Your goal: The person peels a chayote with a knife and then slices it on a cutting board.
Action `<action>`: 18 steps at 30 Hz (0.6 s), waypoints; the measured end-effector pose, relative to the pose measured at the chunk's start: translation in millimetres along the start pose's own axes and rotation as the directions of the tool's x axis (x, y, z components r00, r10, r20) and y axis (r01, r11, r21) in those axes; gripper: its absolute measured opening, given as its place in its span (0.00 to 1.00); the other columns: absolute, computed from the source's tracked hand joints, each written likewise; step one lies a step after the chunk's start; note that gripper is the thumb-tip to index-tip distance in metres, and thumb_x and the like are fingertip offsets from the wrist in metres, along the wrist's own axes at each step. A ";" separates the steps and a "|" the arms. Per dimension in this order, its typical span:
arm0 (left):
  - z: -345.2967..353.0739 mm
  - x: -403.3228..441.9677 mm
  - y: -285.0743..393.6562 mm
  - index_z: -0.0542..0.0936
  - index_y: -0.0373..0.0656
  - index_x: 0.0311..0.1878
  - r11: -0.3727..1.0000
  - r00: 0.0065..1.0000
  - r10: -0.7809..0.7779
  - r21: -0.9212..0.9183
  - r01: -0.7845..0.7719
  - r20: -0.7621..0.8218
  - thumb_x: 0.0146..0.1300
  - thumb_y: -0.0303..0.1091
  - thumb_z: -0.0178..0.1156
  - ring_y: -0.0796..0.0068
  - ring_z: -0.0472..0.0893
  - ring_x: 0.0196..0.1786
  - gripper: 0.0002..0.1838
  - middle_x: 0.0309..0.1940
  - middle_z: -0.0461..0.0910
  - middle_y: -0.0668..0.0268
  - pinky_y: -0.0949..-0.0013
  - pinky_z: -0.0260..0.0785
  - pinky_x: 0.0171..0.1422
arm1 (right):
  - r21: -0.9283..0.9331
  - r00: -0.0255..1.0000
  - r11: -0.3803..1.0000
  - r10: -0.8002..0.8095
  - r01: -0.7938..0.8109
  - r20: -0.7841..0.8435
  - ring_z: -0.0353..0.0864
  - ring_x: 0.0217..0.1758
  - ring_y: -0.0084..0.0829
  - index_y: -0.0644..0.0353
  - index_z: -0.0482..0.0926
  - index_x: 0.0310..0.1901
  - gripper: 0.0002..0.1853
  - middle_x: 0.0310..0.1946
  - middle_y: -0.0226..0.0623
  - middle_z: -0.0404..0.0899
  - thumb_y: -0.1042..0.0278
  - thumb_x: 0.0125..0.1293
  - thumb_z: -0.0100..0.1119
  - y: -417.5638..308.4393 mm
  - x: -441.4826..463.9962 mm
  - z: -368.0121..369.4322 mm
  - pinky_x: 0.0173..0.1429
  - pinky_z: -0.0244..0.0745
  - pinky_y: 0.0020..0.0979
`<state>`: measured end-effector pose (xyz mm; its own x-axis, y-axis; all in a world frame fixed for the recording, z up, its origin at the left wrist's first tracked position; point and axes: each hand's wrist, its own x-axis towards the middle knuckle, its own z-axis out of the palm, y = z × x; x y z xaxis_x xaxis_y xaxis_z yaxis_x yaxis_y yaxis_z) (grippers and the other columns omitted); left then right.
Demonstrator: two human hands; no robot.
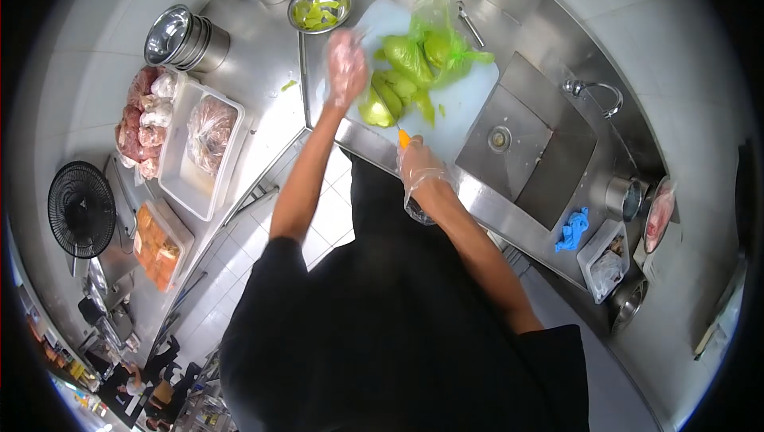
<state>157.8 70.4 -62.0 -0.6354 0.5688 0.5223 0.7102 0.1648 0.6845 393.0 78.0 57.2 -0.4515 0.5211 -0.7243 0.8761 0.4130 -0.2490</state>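
A clear plastic glove covers my left hand (347,70), which is raised at the left edge of the white cutting board (465,118); motion blurs its fingers. My right hand (417,163), also gloved, is wrapped round the orange handle of a knife (404,138) at the board's near edge. The blade reaches up among cut green pieces (379,107). Behind them on the board lies a green-tinted plastic bag (434,54) with green produce in it. Beyond my left hand, a steel bowl (320,8) holds green strips.
To the right are a sink (509,142), a faucet (593,94) and a blue cloth or glove (572,229). Stacked steel containers (187,38), a white tub (191,181) with bagged food and a black fan (81,209) stand left. People are visible far off at lower left.
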 end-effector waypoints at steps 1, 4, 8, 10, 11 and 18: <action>6.1 25.4 -0.7 0.80 0.38 0.57 0.996 0.991 0.084 -0.030 -0.081 0.102 0.69 0.30 0.54 0.39 0.77 0.53 0.16 0.47 0.78 0.45 0.43 0.69 0.63 | 0.009 1.000 1.000 0.005 -0.005 0.007 0.86 0.58 0.58 0.67 0.71 0.60 0.18 0.53 0.57 0.86 0.61 0.81 0.43 -1.0 -2.1 -0.8 0.64 0.79 0.53; 39.4 53.1 -31.4 0.81 0.42 0.53 0.955 0.880 0.269 -0.226 -0.191 0.391 0.66 0.27 0.55 0.42 0.77 0.51 0.13 0.45 0.78 0.47 0.46 0.70 0.62 | 0.025 1.000 1.000 0.018 -0.018 0.007 0.85 0.59 0.59 0.66 0.71 0.60 0.19 0.53 0.58 0.86 0.57 0.82 0.43 0.1 -3.1 -0.8 0.64 0.79 0.53; 57.4 39.6 -41.1 0.78 0.42 0.50 0.934 0.861 0.334 -0.257 -0.247 0.384 0.60 0.22 0.54 0.43 0.76 0.53 0.14 0.47 0.76 0.49 0.47 0.70 0.62 | 0.029 0.998 0.998 0.057 -0.057 0.016 0.84 0.60 0.60 0.64 0.71 0.60 0.21 0.55 0.59 0.85 0.53 0.83 0.42 8.0 -1.0 13.6 0.65 0.79 0.54; 63.0 39.8 -42.7 0.76 0.40 0.50 0.947 0.884 0.298 -0.230 -0.226 0.360 0.57 0.20 0.53 0.43 0.74 0.54 0.17 0.47 0.73 0.49 0.47 0.68 0.63 | 0.046 0.996 0.995 0.082 -0.084 0.036 0.84 0.60 0.60 0.64 0.71 0.60 0.22 0.55 0.58 0.85 0.52 0.83 0.42 6.2 1.5 14.0 0.65 0.79 0.54; 64.1 38.5 -44.4 0.75 0.40 0.51 0.952 0.888 0.282 -0.218 -0.213 0.363 0.56 0.19 0.51 0.44 0.73 0.55 0.18 0.48 0.72 0.48 0.47 0.67 0.64 | 0.060 0.994 0.993 0.097 -0.100 0.050 0.84 0.60 0.60 0.64 0.71 0.60 0.22 0.54 0.58 0.85 0.51 0.83 0.42 4.9 -1.1 14.1 0.65 0.79 0.54; 71.8 38.8 -63.7 0.73 0.39 0.57 0.949 0.845 0.300 -0.225 -0.219 0.442 0.56 0.19 0.50 0.42 0.72 0.56 0.23 0.50 0.72 0.48 0.45 0.64 0.63 | 0.100 0.988 0.985 0.136 -0.143 0.076 0.85 0.59 0.58 0.63 0.70 0.60 0.21 0.53 0.58 0.86 0.52 0.84 0.41 -14.1 4.8 0.5 0.64 0.80 0.53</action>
<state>109.7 139.8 -121.9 -0.1900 0.8863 0.4223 0.7453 -0.1498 0.6497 378.5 74.3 56.9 -0.3141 0.5137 -0.7984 0.9441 0.2577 -0.2056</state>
